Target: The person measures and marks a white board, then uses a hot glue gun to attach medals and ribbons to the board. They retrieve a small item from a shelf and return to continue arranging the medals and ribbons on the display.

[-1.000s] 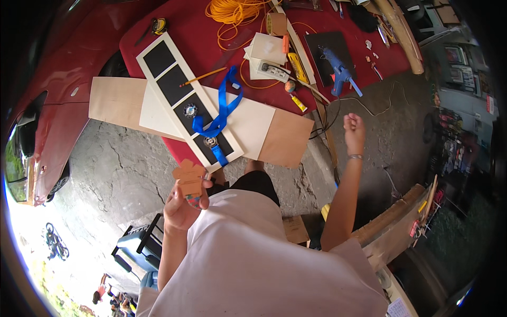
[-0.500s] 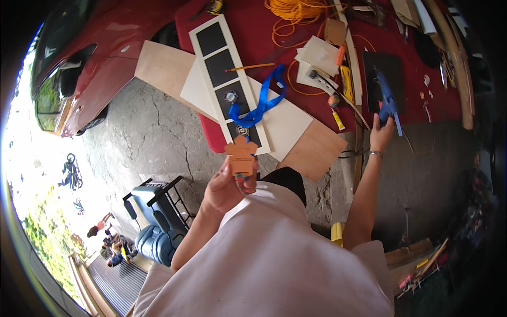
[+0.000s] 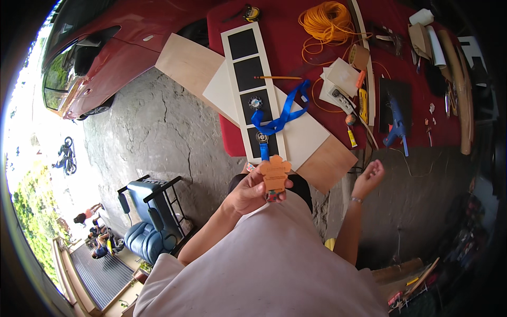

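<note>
My left hand (image 3: 248, 194) is closed around the lower part of an orange-brown, flower-topped flat piece (image 3: 275, 168), probably a wooden medal. A red and green patterned part shows beneath it, between the fingers. My right hand (image 3: 372, 175) is just off the table edge, holding nothing, its fingers loosely curled and apart. Beyond it, a blue glue gun (image 3: 396, 127) rests on a black board (image 3: 403, 95). In front of the left hand is a white frame with black squares (image 3: 250, 73). Medals with a blue ribbon (image 3: 277, 124) lie across it.
On the red table (image 3: 296, 58) are an orange cord coil (image 3: 325, 24), a pencil (image 3: 277, 77), a yellow cutter (image 3: 363, 105), a glue tube (image 3: 352, 138) and a tape roll (image 3: 359, 56). Plywood (image 3: 330, 164) overhangs the near edge. A blue chair (image 3: 142, 240) and red car (image 3: 127, 47) are left.
My right hand has let go of the glue gun, now lying on the black board, and has drawn back toward me. My left hand still holds the flower-topped piece.
</note>
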Available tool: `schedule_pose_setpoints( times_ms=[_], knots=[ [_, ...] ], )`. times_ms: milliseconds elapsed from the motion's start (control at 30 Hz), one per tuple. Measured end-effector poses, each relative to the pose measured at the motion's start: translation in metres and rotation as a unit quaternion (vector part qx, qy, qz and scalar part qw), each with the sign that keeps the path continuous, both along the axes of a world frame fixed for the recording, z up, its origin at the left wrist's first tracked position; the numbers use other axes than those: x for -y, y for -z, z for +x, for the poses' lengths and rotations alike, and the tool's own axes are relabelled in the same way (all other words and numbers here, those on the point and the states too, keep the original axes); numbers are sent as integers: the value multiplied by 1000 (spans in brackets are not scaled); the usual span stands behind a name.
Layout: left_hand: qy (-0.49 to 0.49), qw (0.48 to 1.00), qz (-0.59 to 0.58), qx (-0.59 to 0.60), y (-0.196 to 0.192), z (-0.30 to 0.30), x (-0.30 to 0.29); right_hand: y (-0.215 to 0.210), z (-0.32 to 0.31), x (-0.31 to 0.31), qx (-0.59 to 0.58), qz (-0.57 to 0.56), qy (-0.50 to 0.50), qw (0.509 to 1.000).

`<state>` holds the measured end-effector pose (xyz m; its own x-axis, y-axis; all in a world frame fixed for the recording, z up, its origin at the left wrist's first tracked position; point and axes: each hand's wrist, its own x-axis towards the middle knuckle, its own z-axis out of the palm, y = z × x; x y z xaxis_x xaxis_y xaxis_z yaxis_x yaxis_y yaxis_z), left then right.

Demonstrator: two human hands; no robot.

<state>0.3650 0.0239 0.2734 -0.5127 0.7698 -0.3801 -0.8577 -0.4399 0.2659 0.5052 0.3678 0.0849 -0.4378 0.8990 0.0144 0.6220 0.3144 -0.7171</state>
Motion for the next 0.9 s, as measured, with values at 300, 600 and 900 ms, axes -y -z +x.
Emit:
schedule_pose_setpoints(
  times_ms=[300,600,900],
  knots=[
    [74,984,-17,-160,-6,-38,61,-105,-65,160,-121,-48,-224,966],
    [78,970,-52,-222,13,-81,199,-114,-66,316,-90,-124,-236,960],
    [89,991,97,-21,35,-101,215,-115,-38,335,-48,-35,-132,989]
  ],
)
